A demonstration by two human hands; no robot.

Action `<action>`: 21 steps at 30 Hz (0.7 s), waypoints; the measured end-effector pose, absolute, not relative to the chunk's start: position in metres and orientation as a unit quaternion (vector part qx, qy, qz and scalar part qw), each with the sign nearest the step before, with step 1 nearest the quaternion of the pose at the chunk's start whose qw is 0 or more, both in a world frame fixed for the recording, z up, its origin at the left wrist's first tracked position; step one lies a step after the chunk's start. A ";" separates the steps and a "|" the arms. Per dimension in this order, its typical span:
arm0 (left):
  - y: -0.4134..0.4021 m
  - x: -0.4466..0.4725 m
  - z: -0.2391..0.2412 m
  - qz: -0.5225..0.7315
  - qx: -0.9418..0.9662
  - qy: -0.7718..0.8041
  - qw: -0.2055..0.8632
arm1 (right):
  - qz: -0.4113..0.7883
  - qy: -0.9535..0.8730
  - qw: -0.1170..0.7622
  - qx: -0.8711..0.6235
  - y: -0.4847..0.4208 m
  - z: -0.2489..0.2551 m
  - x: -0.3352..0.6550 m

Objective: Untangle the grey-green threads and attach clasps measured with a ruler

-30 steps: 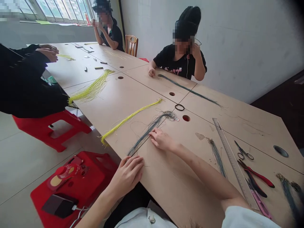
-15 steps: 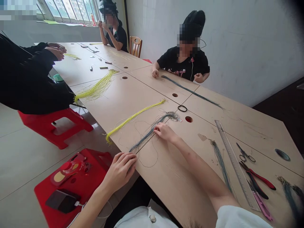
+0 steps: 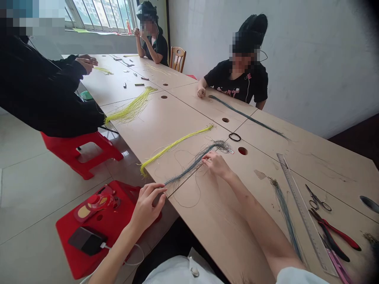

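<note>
A long bundle of grey-blue wires lies slantwise on the tan table before me. My right hand rests on the bundle near its far end, fingers pinched on a thin strand. One loose thin wire loops across the table between my hands. My left hand hovers off the table's near edge by the bundle's near end, fingers curled together as if pinching that wire; what it holds is too fine to make out. A yellow wire bundle lies just beyond.
To the right lie a second grey bundle, a long ruler, scissors and red-handled pliers. A black ring and table holes sit ahead. Three other people sit around the table. A red stool carries a phone.
My right hand slid further along the grey bundle toward its far end. My left hand left the table's edge, and a thin wire now loops between them. The view shifted.
</note>
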State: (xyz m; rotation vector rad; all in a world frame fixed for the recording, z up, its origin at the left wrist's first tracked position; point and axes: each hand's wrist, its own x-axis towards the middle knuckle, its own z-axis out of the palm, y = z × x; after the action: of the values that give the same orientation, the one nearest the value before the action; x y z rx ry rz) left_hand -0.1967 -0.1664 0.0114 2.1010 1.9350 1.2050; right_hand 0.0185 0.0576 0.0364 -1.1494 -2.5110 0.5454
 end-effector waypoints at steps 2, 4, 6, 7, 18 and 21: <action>-0.158 -0.189 0.015 0.402 0.658 0.637 0.005 | 0.186 -0.879 0.165 -0.406 0.058 0.037 0.018; -0.144 -0.178 0.019 0.390 0.660 0.642 -0.005 | 0.184 -0.882 0.159 -0.404 0.057 0.037 0.016; -0.128 -0.165 0.023 0.353 0.682 0.641 -0.005 | 0.182 -0.884 0.152 -0.402 0.055 0.035 0.013; -0.119 -0.158 0.024 0.329 0.697 0.637 -0.005 | 0.181 -0.885 0.149 -0.402 0.054 0.034 0.011; -0.077 -0.120 0.001 0.177 0.753 0.634 -0.011 | 0.182 -0.900 0.136 -0.373 0.043 0.028 0.011; -0.077 -0.121 -0.001 0.178 0.751 0.635 -0.011 | 0.184 -0.901 0.137 -0.368 0.041 0.028 0.011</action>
State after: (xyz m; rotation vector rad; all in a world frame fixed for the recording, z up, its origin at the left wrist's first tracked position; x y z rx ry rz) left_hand -0.1209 -0.0774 -0.0013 2.3768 2.0093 0.5634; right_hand 0.0112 0.0413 0.0279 -1.0648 -2.6082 0.5313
